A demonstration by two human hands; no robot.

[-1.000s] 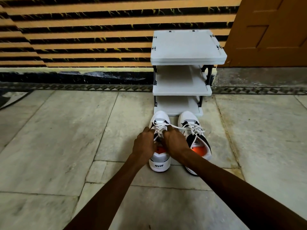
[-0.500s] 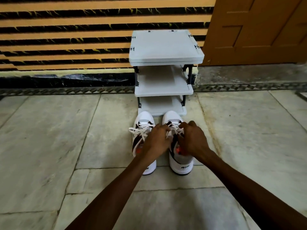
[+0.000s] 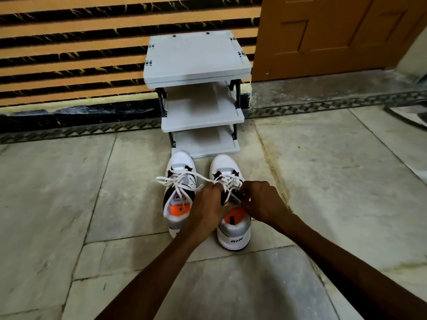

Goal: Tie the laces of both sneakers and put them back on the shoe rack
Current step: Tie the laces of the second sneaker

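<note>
The floor point(image 3: 69, 204) is laid with large pale marble-like slabs, greyish green and worn, with thin dark joints running between them. Along the foot of the far wall runs a narrow patterned border strip point(image 3: 323, 107) of small dark and light shapes, and behind it on the left a glossy black skirting band point(image 3: 76, 117). Above that the wall point(image 3: 69, 47) is covered in horizontal stripes, orange alternating with black that carries yellow veining. To the right stands a brown wooden panelled door point(image 3: 335, 31), shut, above a grey stone threshold point(image 3: 323, 85). The light is dim and even, with soft shadows.
</note>
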